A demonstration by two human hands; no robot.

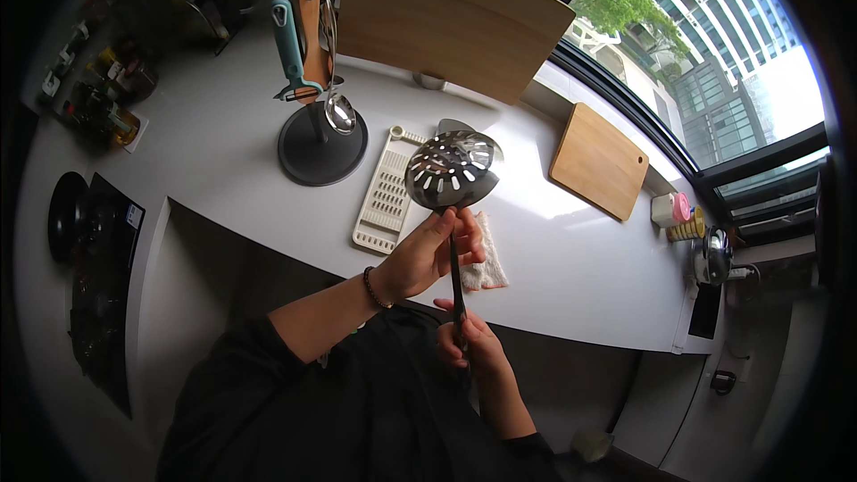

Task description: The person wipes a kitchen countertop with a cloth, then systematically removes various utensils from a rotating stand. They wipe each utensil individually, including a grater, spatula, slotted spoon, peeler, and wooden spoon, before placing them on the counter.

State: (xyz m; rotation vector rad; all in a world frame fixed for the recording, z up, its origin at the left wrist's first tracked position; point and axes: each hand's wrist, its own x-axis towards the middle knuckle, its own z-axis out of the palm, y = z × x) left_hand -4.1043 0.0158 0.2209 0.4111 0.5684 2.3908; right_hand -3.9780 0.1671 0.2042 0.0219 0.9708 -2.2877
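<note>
A shiny metal slotted skimmer (445,171) is held up over the counter, its perforated bowl at the top. My left hand (425,251) grips the upper end of its dark handle, just below the bowl. Lower down, close to my body, my right hand (474,343) has its fingers around the handle. A cream plastic grater board (381,197) lies beyond my left hand. Under the raised skimmer sits a grey object (456,125), mostly hidden, so its kind is unclear. Close by my left fingers a white cloth (491,261) with orange edging lies on the counter.
On the white counter (569,274) a dark round-based utensil stand (321,164) carries a blue peeler (289,40), a wooden turner and a ladle (341,115). Cutting boards lean behind, one large (448,20) and one small (599,161). Left are a cooktop (100,321) and bottles (110,117).
</note>
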